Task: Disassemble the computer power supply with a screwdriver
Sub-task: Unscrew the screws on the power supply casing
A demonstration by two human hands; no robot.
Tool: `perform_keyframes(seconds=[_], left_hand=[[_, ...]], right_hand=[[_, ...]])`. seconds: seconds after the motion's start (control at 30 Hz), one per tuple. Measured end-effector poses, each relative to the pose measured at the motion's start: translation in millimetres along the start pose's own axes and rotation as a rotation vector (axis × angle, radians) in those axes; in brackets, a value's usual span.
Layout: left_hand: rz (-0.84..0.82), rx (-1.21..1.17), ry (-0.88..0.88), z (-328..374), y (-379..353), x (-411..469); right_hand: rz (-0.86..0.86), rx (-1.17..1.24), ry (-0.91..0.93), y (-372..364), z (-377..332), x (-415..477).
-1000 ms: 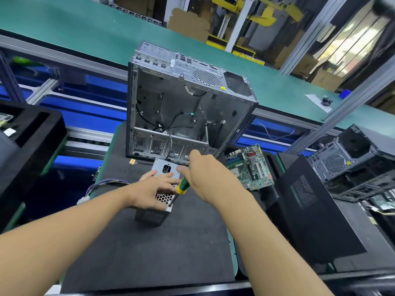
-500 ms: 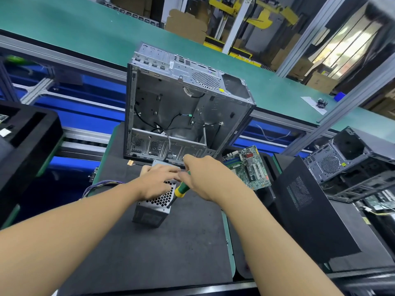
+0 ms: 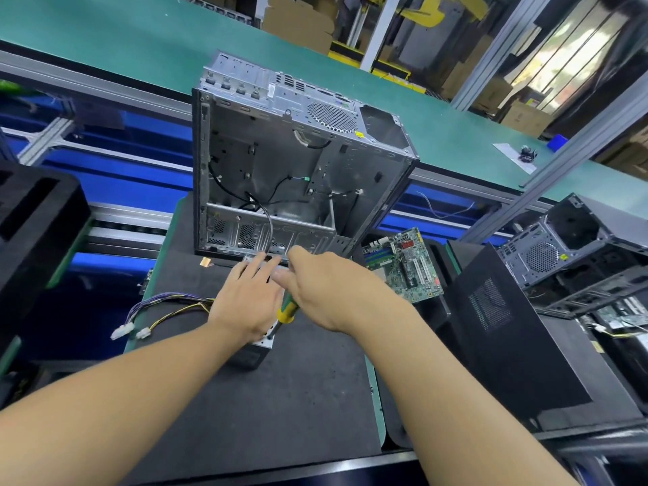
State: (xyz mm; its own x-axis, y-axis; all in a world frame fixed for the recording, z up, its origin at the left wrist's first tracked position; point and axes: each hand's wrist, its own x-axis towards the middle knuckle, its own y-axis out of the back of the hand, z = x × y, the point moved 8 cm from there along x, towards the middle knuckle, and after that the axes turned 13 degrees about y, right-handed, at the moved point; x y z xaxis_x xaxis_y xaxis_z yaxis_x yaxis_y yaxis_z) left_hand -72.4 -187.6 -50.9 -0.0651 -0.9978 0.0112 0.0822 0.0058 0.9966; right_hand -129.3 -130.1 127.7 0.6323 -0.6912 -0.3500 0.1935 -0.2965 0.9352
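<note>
The power supply (image 3: 260,349) is found at the centre of the frame, on the dark mat of the bench (image 3: 287,415), just in front of the open computer case (image 3: 280,163), and it is mostly hidden by the left hand (image 3: 245,303). That hand is laid flat on top of it, its fingers (image 3: 253,269) straight and slightly spread. The green and yellow handle of the screwdriver (image 3: 287,311) is enclosed by the curled fingers of the right hand (image 3: 326,292). The long axis of the screwdriver is set steeply, running from upper right to lower left, with the tip pointed down at the near corner of the unit; the screw itself cannot be made out. The unit appears to be stood on a narrow side, but its long axis cannot be told, so little of it being shown. Its cable bundle (image 3: 164,310) is led off to the left of the frame. A slip is judged the main risk: if the tip is not seated squarely, it could be thrown out of the screw head and driven against the heel of the left hand, which lies just beside it. The unit could also be tipped if it is pressed off centre, and a freed screw could be lost off the mat.
</note>
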Motion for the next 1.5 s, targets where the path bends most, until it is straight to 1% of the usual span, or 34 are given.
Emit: perform_keyframes(seconds=[0.07, 0.17, 0.23, 0.3, 0.37, 0.43, 0.5, 0.53, 0.6, 0.67, 0.73, 0.87, 0.93, 1.0, 1.07, 1.1, 1.17, 1.23, 1.33, 1.43, 1.5], left_hand=[[0.012, 0.000, 0.005, 0.4, 3.4, -0.9], [0.024, -0.016, 0.018, -0.9, 8.8, -2.5], [0.022, -0.021, 0.017, 0.0, 10.6, -4.2], [0.017, -0.036, 0.022, -0.6, 11.2, -3.9], [0.011, -0.062, 0.027, -1.6, 12.0, -4.6], [0.020, -0.056, 0.009, -0.1, 14.9, -6.6], [0.026, -0.062, 0.005, -0.2, 17.3, -7.3], [0.024, -0.074, 0.014, -0.9, 18.1, -7.2], [0.021, -0.086, 0.025, -1.6, 18.2, -6.9], [0.015, -0.077, 0.021, -1.5, 17.5, -6.6], [0.007, -0.058, 0.013, -1.1, 18.0, -6.2], [-0.015, -0.033, 0.004, -0.9, 16.9, -6.0], [-0.027, -0.057, 0.015, -1.1, 15.1, -5.4], [-0.029, -0.045, 0.020, -1.0, 14.5, -5.2], [-0.034, -0.046, 0.024, -1.3, 14.9, -5.4], [-0.036, -0.066, 0.027, -1.9, 15.3, -5.6], [-0.025, -0.109, 0.034, -2.0, 19.2, -6.9], [-0.004, -0.119, 0.020, 0.1, 24.4, -8.7], [0.003, -0.045, -0.003, 2.2, 23.6, -9.2], [-0.010, -0.088, 0.036, -1.1, 22.0, -7.3], [-0.027, -0.136, 0.052, -1.4, 21.0, -6.5]], right_hand=[[-0.024, 0.016, 0.017, -1.6, -0.6, 2.4], [-0.062, 0.200, -0.037, 0.7, 7.4, 0.6], [-0.103, 0.235, -0.029, -1.6, 6.3, 0.9], [-0.120, 0.234, -0.068, -5.8, 6.6, 1.2], [-0.111, 0.150, -0.104, -4.3, 7.3, 2.6], [-0.140, 0.014, -0.066, -0.8, 2.6, 4.1], [-0.111, -0.027, -0.053, 2.2, 0.6, 7.9], [-0.089, -0.006, -0.061, 1.9, 2.3, 10.7], [-0.066, 0.139, -0.111, -1.0, 9.4, 13.4], [-0.090, 0.260, -0.100, -3.6, 12.1, 14.5], [-0.117, 0.299, -0.063, -3.1, 12.6, 12.8], [-0.074, 0.405, -0.075, -4.1, 10.7, 10.8], [-0.080, 0.327, -0.090, -4.0, 7.4, 10.4], [-0.073, 0.150, -0.093, -1.3, 4.9, 10.3], [-0.054, 0.072, -0.112, 0.4, 3.8, 10.0], [-0.078, 0.044, -0.101, -1.8, 2.6, 11.9], [-0.091, 0.074, -0.114, -2.7, 5.3, 13.1], [-0.077, 0.165, -0.132, -0.5, 10.0, 11.1], [-0.127, 0.235, -0.111, -3.0, 9.2, 6.9], [-0.095, 0.251, -0.118, -5.2, 5.6, 5.8], [-0.058, 0.186, -0.138, -2.5, 4.5, 4.6]])
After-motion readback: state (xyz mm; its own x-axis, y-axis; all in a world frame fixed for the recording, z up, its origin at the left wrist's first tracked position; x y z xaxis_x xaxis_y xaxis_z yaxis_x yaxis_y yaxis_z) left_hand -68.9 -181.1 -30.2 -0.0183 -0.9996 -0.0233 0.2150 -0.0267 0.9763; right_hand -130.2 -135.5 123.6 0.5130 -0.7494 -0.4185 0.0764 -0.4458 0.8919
